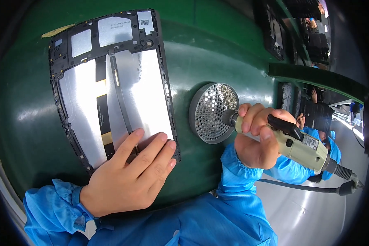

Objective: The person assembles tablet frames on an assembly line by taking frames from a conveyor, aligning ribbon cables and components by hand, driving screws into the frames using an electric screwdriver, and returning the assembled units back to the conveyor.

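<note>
A tablet's inner chassis point(145, 94), black-rimmed with silvery metal plates and a dark, gold-edged strip down the middle, lies on the green work surface. My left hand point(129, 180) rests on its near end, fingers stretched out over the metal, gripping nothing. In my right hand point(260, 133) is a beige electric screwdriver point(305, 149) with a black lever, my fingers wrapped round its front. Its nose points left into a round grey screw dish point(194, 123) with a perforated plate. Small screws point(228, 96) gather at the dish's far right. The driver's tip is hard to make out over the plate.
The green work mat point(180, 172) extends around the chassis and dish. A green rail point(315, 78) borders the right side. Beyond it are dark device parts point(289, 96) and a co-worker's blue sleeve point(289, 170). The screwdriver's black cable point(303, 187) trails at the lower right.
</note>
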